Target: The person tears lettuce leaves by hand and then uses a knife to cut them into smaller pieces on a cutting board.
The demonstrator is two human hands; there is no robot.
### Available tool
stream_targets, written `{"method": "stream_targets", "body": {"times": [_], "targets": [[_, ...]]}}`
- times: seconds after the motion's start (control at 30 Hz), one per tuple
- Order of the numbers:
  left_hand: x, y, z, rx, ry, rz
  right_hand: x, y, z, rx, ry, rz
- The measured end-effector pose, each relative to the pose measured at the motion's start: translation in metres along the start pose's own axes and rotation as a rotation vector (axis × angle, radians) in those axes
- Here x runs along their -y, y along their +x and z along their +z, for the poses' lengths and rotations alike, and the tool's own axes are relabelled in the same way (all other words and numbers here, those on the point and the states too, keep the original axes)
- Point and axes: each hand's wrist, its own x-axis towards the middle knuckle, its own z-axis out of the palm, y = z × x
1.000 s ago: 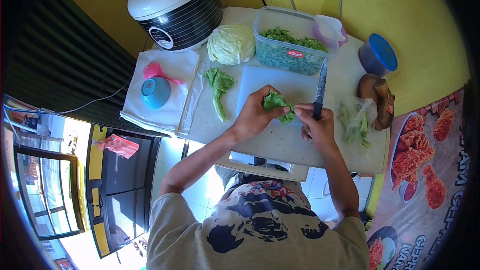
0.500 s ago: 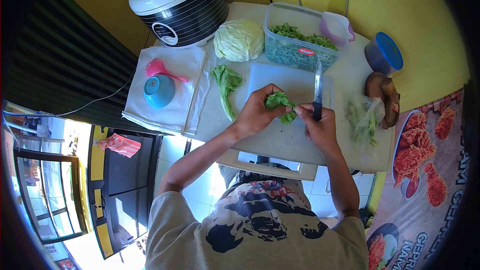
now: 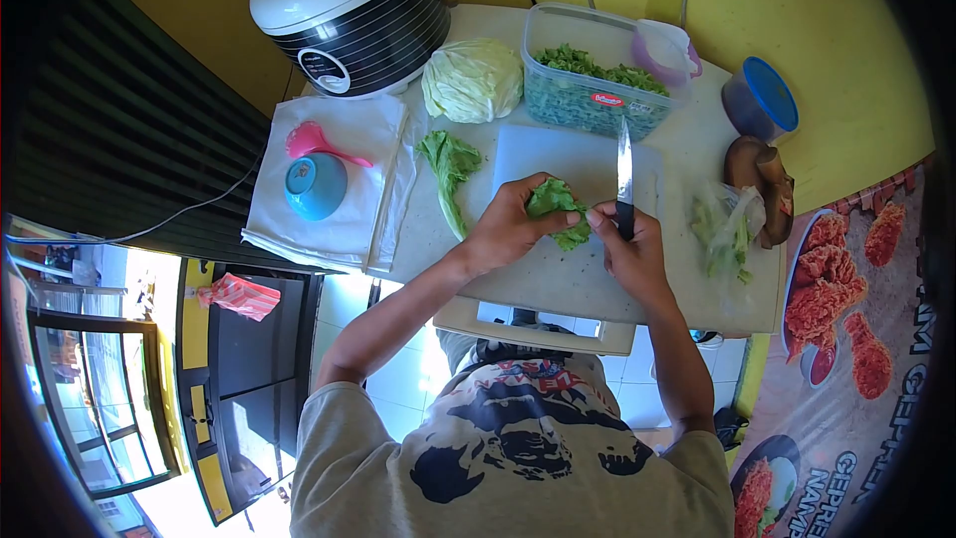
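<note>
My left hand (image 3: 505, 227) is closed on a curled green lettuce leaf (image 3: 554, 201), held above the near edge of a white cutting board (image 3: 558, 151). In my right hand (image 3: 632, 247) is a knife (image 3: 624, 174), its blade pointing up and away from me. The thumb and a fingertip of that same hand pinch the right edge of the leaf. Another lettuce leaf (image 3: 453, 171) lies on the table left of the board. Behind the board, a clear plastic container (image 3: 597, 115) holds cut greens (image 3: 588, 65).
A cabbage (image 3: 473, 81) sits beside a rice cooker (image 3: 354, 30). At left, a blue bowl (image 3: 316, 186) and pink ladle (image 3: 329, 144) rest on white cloth or paper. To the right are a plastic bag with greens (image 3: 725, 229), a brown object (image 3: 762, 184) and a blue-lidded tub (image 3: 762, 100).
The knife's handle and blade have shifted slightly left along with my right hand. The leaf stays between both hands, turned a little.
</note>
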Motion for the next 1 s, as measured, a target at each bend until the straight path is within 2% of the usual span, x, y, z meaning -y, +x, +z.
{"method": "stream_targets", "body": {"times": [0.17,0.37,0.5,0.6,0.7,0.8,0.9,0.93,1.0], "targets": [[0.009,0.001,0.003,-0.008,0.029,0.014,-0.005,0.000,0.002,0.013,0.023,-0.075],[0.000,-0.003,-0.003,-0.084,0.054,0.033,-0.005,0.005,-0.013,-0.123,0.117,-0.001],[0.002,0.000,-0.006,-0.098,-0.021,-0.016,-0.006,0.007,-0.027,-0.172,-0.068,-0.164],[0.003,0.004,-0.007,-0.102,-0.209,-0.114,0.001,0.005,-0.034,-0.205,-0.170,-0.206],[-0.006,0.007,-0.007,-0.216,0.204,0.110,0.002,0.005,-0.037,-0.277,-0.195,-0.284],[-0.004,0.005,-0.005,-0.205,0.852,0.556,0.014,-0.004,-0.050,-0.356,-0.259,-0.242],[0.004,-0.003,-0.002,0.028,1.042,0.470,0.022,-0.013,-0.073,-0.527,-0.373,-0.260],[0.008,-0.006,-0.001,0.021,1.082,0.553,0.022,-0.015,-0.086,-0.584,-0.444,-0.298],[0.008,-0.006,-0.007,0.002,0.894,0.498,0.022,-0.022,-0.115,-0.709,-0.583,-0.345]]}}
